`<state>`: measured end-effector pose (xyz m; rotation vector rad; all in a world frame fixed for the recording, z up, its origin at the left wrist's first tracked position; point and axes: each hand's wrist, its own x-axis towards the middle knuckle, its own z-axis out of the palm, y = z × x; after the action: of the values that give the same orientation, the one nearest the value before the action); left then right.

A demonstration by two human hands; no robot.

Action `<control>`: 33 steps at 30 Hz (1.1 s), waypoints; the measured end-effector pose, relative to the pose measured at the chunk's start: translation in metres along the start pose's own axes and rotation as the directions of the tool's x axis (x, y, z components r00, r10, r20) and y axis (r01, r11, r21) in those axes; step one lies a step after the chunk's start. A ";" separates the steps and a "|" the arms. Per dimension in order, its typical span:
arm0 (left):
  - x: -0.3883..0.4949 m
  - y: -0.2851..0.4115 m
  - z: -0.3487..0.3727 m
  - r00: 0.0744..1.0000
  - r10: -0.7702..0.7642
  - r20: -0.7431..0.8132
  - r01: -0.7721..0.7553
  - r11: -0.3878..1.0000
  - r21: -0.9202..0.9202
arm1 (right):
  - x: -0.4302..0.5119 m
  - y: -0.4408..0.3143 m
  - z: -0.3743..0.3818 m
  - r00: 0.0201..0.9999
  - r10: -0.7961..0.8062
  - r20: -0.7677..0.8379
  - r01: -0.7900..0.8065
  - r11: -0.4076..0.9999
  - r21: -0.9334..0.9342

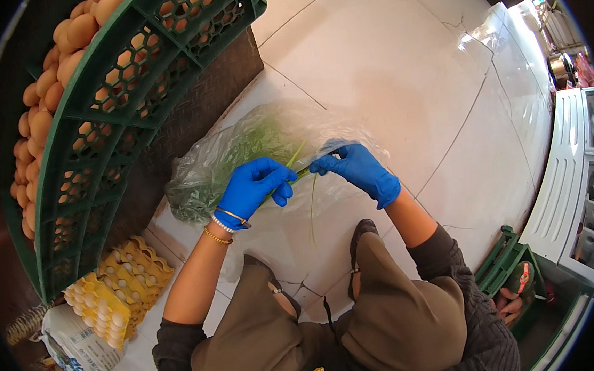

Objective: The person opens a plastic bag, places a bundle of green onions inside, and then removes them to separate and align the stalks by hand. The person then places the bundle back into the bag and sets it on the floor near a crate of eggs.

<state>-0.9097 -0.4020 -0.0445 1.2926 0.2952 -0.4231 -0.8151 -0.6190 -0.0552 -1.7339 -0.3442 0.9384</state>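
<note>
My left hand (pixel 258 186), in a blue glove, holds a few thin green leaf blades (pixel 297 156), perhaps chives or scallion. My right hand (pixel 361 170), also gloved in blue, pinches the other end of the blades, and one thin blade hangs down between the hands. Beneath and beyond both hands, a clear plastic bag (pixel 198 164) lies on the tiled floor. Through its film shows a bunch of leafy greens (pixel 262 138), blurred by the plastic. Part of the bag's film overlaps my right fingertips.
On the left, a green plastic crate (pixel 106 117) full of brown eggs (pixel 41 127) rests on a dark stand (pixel 211 87). Yellow egg trays (pixel 131 272) and a white sack (pixel 81 341) stand below. A green crate (pixel 502 261) and white shelving (pixel 558 175) are at right.
</note>
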 end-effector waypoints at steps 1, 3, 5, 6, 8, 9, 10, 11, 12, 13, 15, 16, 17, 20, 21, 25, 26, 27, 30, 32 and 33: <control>0.000 0.000 0.000 1.000 -0.019 0.004 0.019 1.000 0.016 | -0.002 -0.006 0.005 0.999 -0.039 0.004 0.038 0.987 0.157; 0.004 0.000 0.001 0.998 -0.059 0.015 0.058 0.997 0.046 | -0.003 -0.018 0.015 0.994 -0.113 -0.009 0.105 0.885 0.453; 0.010 0.004 0.008 0.998 -0.054 0.019 0.052 0.994 0.091 | 0.002 -0.022 0.017 0.997 -0.072 0.034 0.051 0.906 0.420; 0.010 0.004 0.011 0.998 -0.062 0.020 0.060 0.992 0.112 | 0.003 -0.021 0.019 0.997 -0.043 0.058 0.016 0.913 0.409; 0.009 -0.002 0.010 0.997 -0.065 0.029 0.062 0.993 0.098 | 0.012 -0.008 0.017 0.998 -0.041 0.042 0.020 0.916 0.401; 0.010 -0.005 0.008 0.998 -0.061 0.031 0.058 0.994 0.089 | 0.019 0.000 0.014 0.998 -0.042 0.037 0.024 0.919 0.393; 0.011 -0.009 0.006 0.995 -0.084 0.045 0.078 0.991 0.108 | 0.023 0.009 0.006 0.998 -0.023 -0.061 0.041 0.948 0.316; 0.011 -0.012 0.000 0.993 -0.105 0.059 0.097 0.987 0.127 | 0.025 0.021 -0.007 0.988 -0.042 -0.146 0.104 0.885 0.453; 0.009 -0.014 -0.006 0.990 -0.127 0.065 0.116 0.981 0.153 | 0.025 0.022 -0.017 0.976 -0.012 -0.218 0.111 0.885 0.451; 0.008 -0.018 -0.011 0.993 -0.099 0.058 0.093 0.991 0.093 | 0.024 0.023 -0.025 0.958 0.016 -0.288 0.120 0.886 0.448; 0.005 -0.026 -0.017 0.998 -0.046 0.041 0.047 0.999 -0.027 | 0.023 0.026 -0.027 0.986 0.011 -0.169 0.066 0.894 0.443; 0.004 -0.023 -0.014 0.997 -0.057 0.045 0.057 0.998 -0.004 | 0.019 0.017 -0.018 0.995 -0.004 -0.099 0.047 0.898 0.438; 0.005 -0.020 -0.009 0.997 -0.067 0.050 0.066 0.998 0.020 | 0.017 0.010 -0.007 0.999 -0.019 -0.028 0.030 0.901 0.432; 0.013 -0.021 0.003 0.997 -0.028 0.065 0.025 0.999 0.045 | 0.016 -0.002 0.017 0.993 -0.048 0.111 0.008 0.942 0.337; 0.016 -0.021 0.003 0.997 -0.006 0.071 0.002 0.999 0.048 | 0.020 0.001 0.017 0.991 -0.037 0.126 -0.009 0.939 0.345; 0.013 -0.017 -0.017 0.997 -0.054 0.058 0.051 0.997 0.053 | 0.034 0.022 -0.007 0.978 0.015 -0.208 0.095 0.857 0.506; 0.014 -0.030 -0.031 0.997 0.028 0.075 -0.026 0.999 -0.022 | 0.032 0.028 -0.013 0.979 0.055 -0.198 0.046 0.881 0.471; 0.013 -0.028 -0.030 1.000 0.018 0.003 -0.017 0.986 -0.165 | 0.029 0.027 -0.016 0.976 0.098 -0.195 -0.004 0.902 0.432; 0.011 -0.027 -0.036 0.994 0.039 -0.100 -0.091 0.804 -0.588 | 0.027 0.037 -0.004 0.997 0.080 0.013 -0.076 0.872 0.483; 0.011 -0.010 -0.027 0.979 0.181 -0.090 -0.189 0.657 -0.730 | 0.023 0.043 0.013 0.999 0.000 -0.046 0.019 0.905 0.426; 0.009 0.002 -0.024 0.963 0.250 -0.098 -0.229 0.573 -0.787 | 0.021 0.044 0.018 0.999 -0.008 -0.042 0.025 0.906 0.423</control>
<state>-0.9007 -0.3800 -0.0529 0.4133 0.2366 -0.0328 -0.8241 -0.6099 -0.1060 -1.3439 -0.1152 0.8894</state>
